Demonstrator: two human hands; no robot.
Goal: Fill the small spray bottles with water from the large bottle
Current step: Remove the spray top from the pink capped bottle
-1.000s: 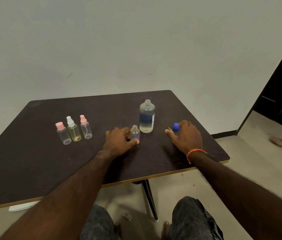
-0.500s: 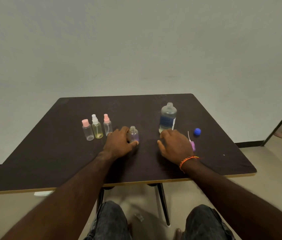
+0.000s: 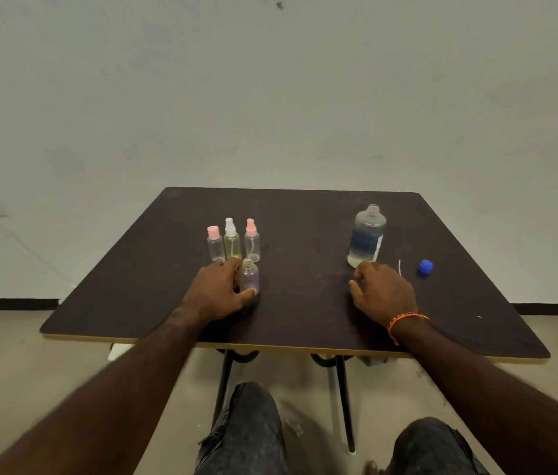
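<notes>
The large clear bottle [image 3: 366, 236], uncapped and partly full, stands at the right of the dark table [image 3: 305, 337]. My right hand [image 3: 384, 291] rests on the table just in front of it, fingers relaxed and holding nothing. Its blue cap [image 3: 425, 267] lies to the right, beside a thin white spray tube [image 3: 400, 267] whose head my hand hides. My left hand [image 3: 217, 291] grips a small uncapped purple-tinted bottle [image 3: 249, 277]. Just behind it stand three capped spray bottles: pink-capped [image 3: 216, 246], white-topped yellowish [image 3: 232, 241], pink-topped [image 3: 252, 241].
A plain wall rises behind the table. My knees in grey jeans [image 3: 246, 430] sit below the front edge, among the table legs [image 3: 344, 402]. A dark baseboard [image 3: 10, 303] runs along the floor at left.
My left hand slid the uncapped small bottle leftward, up to the three capped bottles. My right hand left the blue cap and moved in front of the large bottle. The view swung left.
</notes>
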